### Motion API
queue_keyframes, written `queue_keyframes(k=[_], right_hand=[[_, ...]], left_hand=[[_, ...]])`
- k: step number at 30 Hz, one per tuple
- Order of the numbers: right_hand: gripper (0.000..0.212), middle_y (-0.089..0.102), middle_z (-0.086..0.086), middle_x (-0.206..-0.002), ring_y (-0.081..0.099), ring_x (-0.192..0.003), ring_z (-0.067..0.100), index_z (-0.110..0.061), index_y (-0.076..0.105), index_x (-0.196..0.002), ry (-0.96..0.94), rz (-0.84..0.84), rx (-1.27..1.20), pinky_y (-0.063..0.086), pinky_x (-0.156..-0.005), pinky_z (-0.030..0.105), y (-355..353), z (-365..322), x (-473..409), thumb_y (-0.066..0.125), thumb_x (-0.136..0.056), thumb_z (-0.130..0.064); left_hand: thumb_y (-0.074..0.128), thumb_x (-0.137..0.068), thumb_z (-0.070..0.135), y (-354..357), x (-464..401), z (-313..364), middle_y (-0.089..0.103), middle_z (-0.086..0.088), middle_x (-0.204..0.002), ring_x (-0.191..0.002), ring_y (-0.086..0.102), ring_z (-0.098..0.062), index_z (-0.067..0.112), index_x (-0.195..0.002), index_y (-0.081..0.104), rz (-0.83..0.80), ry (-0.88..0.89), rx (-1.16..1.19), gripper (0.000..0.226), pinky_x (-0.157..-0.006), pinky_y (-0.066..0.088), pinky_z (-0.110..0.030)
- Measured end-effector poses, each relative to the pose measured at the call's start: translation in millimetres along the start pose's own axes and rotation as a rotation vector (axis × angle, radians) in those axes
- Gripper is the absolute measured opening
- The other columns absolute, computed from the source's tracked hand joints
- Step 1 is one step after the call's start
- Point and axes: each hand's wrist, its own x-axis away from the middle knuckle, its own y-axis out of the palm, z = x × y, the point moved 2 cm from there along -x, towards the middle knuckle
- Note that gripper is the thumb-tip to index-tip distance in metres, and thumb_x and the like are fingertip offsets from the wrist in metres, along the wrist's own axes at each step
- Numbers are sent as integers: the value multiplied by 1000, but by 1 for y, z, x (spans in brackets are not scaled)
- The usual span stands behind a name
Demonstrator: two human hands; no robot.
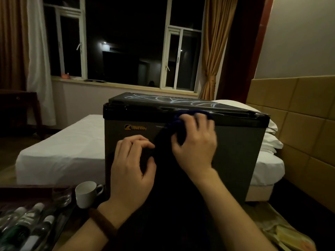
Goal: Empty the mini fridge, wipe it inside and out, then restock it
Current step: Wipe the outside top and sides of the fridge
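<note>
The mini fridge (241, 147) stands in front of me with its grey door closed and a black top marked with pale streaks. My right hand (194, 142) grips a dark blue cloth (188, 113) against the upper edge of the door, near the black trim. My left hand (132, 163) rests on the door front with its fingers curled, and it holds nothing that I can see. A brown band sits on my left wrist. The lower middle of the door is in deep shadow.
Several bottles (23, 227) lie at the lower left beside a glass (62, 195) and a white cup (87, 193). A white bed (59, 151) with pillows (272, 142) lies behind the fridge. A padded headboard (299, 124) is on the right, and a yellow packet (288, 236) is at the lower right.
</note>
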Motion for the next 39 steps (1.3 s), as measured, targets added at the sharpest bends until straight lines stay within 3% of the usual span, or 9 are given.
queue_keyframes(k=[3,7,9,14,18,24,29,34,39], right_hand=[[42,51,14,-115,49,-102,33,-16,53,-114,328,90,4,41,-76,35,-16,54,-1,63,-74,-26],[44,46,17,-128,43,-115,35,-14,49,-123,779,178,-15,40,-91,40,-27,77,-4,60,-81,-21],[45,46,17,-127,44,-113,35,-14,50,-121,699,148,29,40,-89,42,-19,50,-5,62,-78,-23],[33,57,12,-105,50,-87,30,-20,48,-105,-1,-23,40,45,-66,37,18,-64,16,47,-74,-34],[33,58,10,-105,53,-87,32,-19,53,-103,-223,-131,35,47,-66,39,14,-62,15,48,-74,-35],[44,58,17,-108,55,-92,39,-12,58,-106,176,-125,116,47,-72,44,-12,17,19,75,-66,-21],[41,51,14,-120,48,-107,34,-13,56,-114,344,-243,8,43,-80,39,-33,23,11,70,-77,-21],[40,50,9,-121,47,-109,26,-16,55,-117,353,-171,-106,38,-80,29,-74,19,13,68,-79,-20],[40,52,9,-118,50,-107,28,-16,56,-116,380,-177,-119,40,-79,29,-104,29,16,68,-77,-18]], left_hand=[[47,-79,25,-1,-1,-2,51,1,-102,-98,41,-3,22,-97,50,-6,-10,-24,19,-85,34,-8],[47,-79,25,-13,-8,-8,53,-4,-101,-98,39,-3,13,-96,56,-13,-13,-53,23,-88,31,-5],[46,-79,25,-19,-10,-11,54,-6,-100,-100,38,-3,11,-96,57,-8,-20,-64,25,-91,28,-3],[45,-76,22,-25,-8,-14,54,-7,-100,-97,42,-11,7,-93,57,-1,-59,-90,26,-90,25,-1],[44,-77,24,-28,-2,-19,54,-5,-100,-97,39,-6,9,-93,57,-21,-92,-107,25,-89,26,-2],[43,-78,29,-40,-2,-19,54,-3,-100,-99,36,0,11,-95,58,-40,-99,-131,29,-82,33,-8],[43,-78,32,-56,-6,-2,55,-4,-101,-99,38,-2,12,-96,58,-50,-85,-115,31,-80,31,-10],[43,-79,32,-60,-5,29,46,9,-101,-98,42,-4,15,-98,56,-115,-64,-38,30,-80,31,-7],[51,-78,19,-57,-5,58,47,8,-99,-97,46,-10,13,-98,57,-177,-38,-30,22,-79,32,-10]])
